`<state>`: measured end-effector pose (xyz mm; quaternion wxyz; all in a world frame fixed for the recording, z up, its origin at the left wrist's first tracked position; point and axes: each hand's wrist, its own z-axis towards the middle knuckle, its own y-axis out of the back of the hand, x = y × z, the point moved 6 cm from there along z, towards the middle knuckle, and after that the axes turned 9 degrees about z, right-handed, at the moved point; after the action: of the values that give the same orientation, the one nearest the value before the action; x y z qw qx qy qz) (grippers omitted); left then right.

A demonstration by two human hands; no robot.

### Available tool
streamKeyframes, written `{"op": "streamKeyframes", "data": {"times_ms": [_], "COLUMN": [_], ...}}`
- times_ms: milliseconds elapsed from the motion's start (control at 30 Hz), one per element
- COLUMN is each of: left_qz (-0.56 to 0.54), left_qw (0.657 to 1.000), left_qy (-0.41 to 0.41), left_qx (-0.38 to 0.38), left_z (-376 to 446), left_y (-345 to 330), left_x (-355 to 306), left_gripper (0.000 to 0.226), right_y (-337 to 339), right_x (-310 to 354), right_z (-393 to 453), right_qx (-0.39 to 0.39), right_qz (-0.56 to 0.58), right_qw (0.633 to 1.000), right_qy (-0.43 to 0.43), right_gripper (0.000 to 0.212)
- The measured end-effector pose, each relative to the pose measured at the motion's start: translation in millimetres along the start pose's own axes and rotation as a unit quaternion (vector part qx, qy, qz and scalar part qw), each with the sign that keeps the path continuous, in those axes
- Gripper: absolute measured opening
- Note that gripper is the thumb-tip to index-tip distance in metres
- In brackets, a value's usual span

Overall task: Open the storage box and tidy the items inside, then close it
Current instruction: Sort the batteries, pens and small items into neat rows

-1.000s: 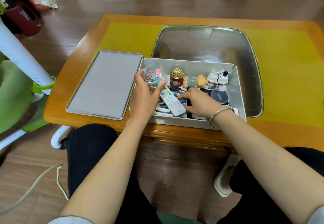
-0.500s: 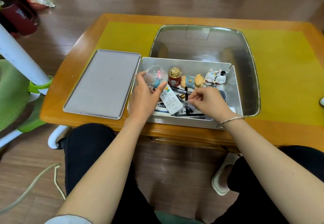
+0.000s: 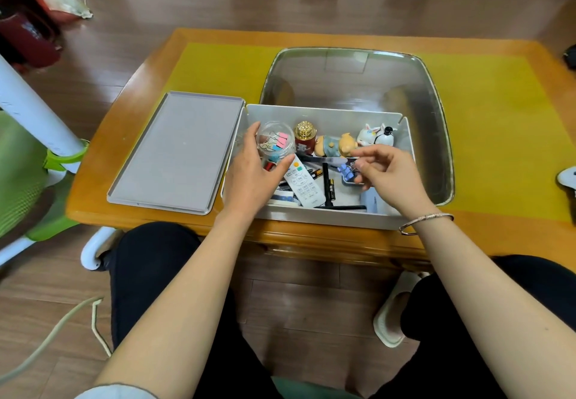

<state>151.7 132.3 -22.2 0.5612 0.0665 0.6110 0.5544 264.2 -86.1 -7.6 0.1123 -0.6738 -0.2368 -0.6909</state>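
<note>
Storage box [image 3: 327, 219] open; left hand [image 3: 249, 177] grips jar [image 3: 276, 142], right hand [image 3: 389, 177] pinches blue clip [image 3: 346, 171].

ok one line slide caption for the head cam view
Left hand grips a clear jar of clips; right hand pinches a blue clip over the open storage box.

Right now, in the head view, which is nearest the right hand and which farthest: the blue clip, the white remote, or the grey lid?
1. Blue clip: pinched in the right hand.
2. White remote: in the box, to its left.
3. Grey lid: on the table, far left.
</note>
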Motion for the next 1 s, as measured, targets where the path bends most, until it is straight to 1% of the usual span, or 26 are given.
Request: {"op": "streamKeyframes", "data": {"times_ms": [67,167,367,533,633,733,800,900,1000], "left_qz": [0.008,0.020,0.019,0.017,0.028,0.031,0.021,0.006,0.043], "left_qw": [1.000,0.999,0.999,0.998,0.996,0.994,0.994,0.994,0.986], "left_qy": [-0.012,-0.024,-0.028,-0.059,-0.075,-0.103,-0.096,-0.095,-0.157], "left_qx": [0.004,0.010,0.012,0.034,0.037,0.037,0.046,0.062,0.037], "left_z": [0,1,0,-1,-1,-4,-8,-12,-18], "left_y": [-2,-4,-5,-6,-6,-4,-5,-14,-27], "left_x": [0,0,-1,-4,-7,-16,-21,-33,-52], "left_gripper": [0.074,0.071,0.070,0.077,0.076,0.080,0.083,0.077,0.067], "right_y": [5,6,2,0,-2,-3,-3,-3,-1], "right_x": [2,4,0,-5,-8,-8,-7,-5,-1], "right_z": [-1,-3,-5,-11,-12,-12,-14,-16,-18], "right_qx": [-0.017,-0.008,-0.010,-0.021,-0.039,-0.051,-0.063,-0.090,-0.120], "right_qz": [0.003,0.012,0.039,0.042,0.054,0.069,0.087,0.113,0.113], "right_qw": [1.000,1.000,0.999,0.999,0.998,0.996,0.994,0.989,0.985], "right_qy": [0.013,0.022,-0.005,0.002,-0.004,0.000,0.006,0.017,0.042], "right_gripper": [0.023,0.025,0.020,0.018,0.018,0.018,0.017,0.014,0.016]}}
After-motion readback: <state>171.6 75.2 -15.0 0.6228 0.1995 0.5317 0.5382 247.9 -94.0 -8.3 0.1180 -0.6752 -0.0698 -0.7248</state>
